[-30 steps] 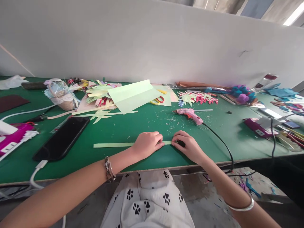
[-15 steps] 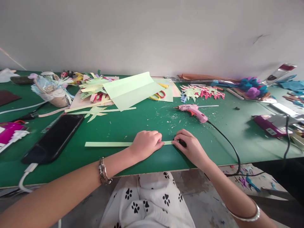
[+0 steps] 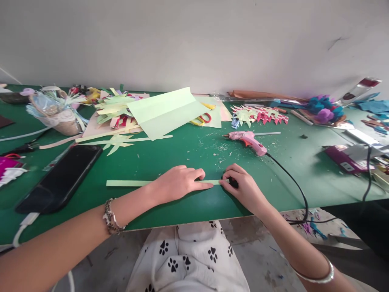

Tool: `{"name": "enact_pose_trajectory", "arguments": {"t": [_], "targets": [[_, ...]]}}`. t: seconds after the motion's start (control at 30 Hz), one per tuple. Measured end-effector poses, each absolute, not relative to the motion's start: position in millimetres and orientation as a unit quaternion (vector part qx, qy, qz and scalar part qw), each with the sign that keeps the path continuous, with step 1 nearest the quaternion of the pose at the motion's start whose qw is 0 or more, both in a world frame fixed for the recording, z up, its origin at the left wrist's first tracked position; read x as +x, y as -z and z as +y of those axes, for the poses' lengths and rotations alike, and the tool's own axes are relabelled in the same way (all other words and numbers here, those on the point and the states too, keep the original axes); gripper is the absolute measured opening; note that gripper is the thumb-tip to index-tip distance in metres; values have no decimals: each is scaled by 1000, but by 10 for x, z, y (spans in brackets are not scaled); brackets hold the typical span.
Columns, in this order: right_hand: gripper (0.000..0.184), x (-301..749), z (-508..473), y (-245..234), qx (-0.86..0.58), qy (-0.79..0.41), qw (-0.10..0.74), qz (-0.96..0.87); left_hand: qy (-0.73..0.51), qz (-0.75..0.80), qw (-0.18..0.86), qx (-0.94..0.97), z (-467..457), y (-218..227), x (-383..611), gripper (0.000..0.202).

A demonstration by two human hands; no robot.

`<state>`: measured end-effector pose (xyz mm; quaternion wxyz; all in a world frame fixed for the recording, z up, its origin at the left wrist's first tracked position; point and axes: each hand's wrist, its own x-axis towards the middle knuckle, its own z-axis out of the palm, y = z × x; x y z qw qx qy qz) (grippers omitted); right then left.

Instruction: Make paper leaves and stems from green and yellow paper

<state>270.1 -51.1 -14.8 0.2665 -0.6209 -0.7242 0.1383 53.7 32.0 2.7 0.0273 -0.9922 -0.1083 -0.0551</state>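
A narrow pale green paper strip (image 3: 126, 183) lies across the green table near its front edge. My left hand (image 3: 179, 182) rests over the strip's middle, its thumb stretched along the paper and its index finger bent. At the strip's right end, my right hand (image 3: 241, 184) is closed, with thumb and index finger pinching the paper. Something dark shows in the hollow of that hand; I cannot make out what it is. Beyond the right hand lies a pink glue gun (image 3: 249, 141), its nozzle pointing left and a glue stick at its back.
A black phone (image 3: 62, 176) with a white cable lies on the left. Behind are a folded pale green sheet (image 3: 167, 111), scissors (image 3: 202, 119), paper cuttings (image 3: 115, 107) and pink-and-white zigzag paper pieces (image 3: 267, 115). The glue gun's cord (image 3: 293, 184) runs over the right front edge.
My left thumb has stretched out along the strip, away from the bent index finger, and the left forearm has swung a little left. My right hand keeps its pinch. The view has shifted slightly.
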Motion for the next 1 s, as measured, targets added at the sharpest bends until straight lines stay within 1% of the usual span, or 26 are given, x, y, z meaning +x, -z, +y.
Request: {"name": "enact_pose_trajectory", "arguments": {"t": [0.13,0.3,0.4,0.63,0.83,0.93,1.0], "targets": [[16,2644,-511,167,-637,-89,235,-728,58,-111,21,-992,342,-3,397,41],[31,2411,-500,148,-699,22,151,-699,29,-103,-7,-994,358,-17,338,43],[31,2353,-507,136,-724,25,134,-676,26,-101,-22,-994,370,-20,350,44],[24,2647,-616,186,-755,-16,165,-635,20,-101,-73,-992,394,-37,146,37],[16,2749,-662,223,-744,-39,185,-641,22,-161,-94,-982,347,-41,-268,37],[8,2722,-669,183,-702,-32,237,-671,33,-173,-101,-979,324,-42,-342,36],[15,2673,-657,133,-642,-38,254,-722,40,-174,-108,-978,322,-53,-317,33]]}}
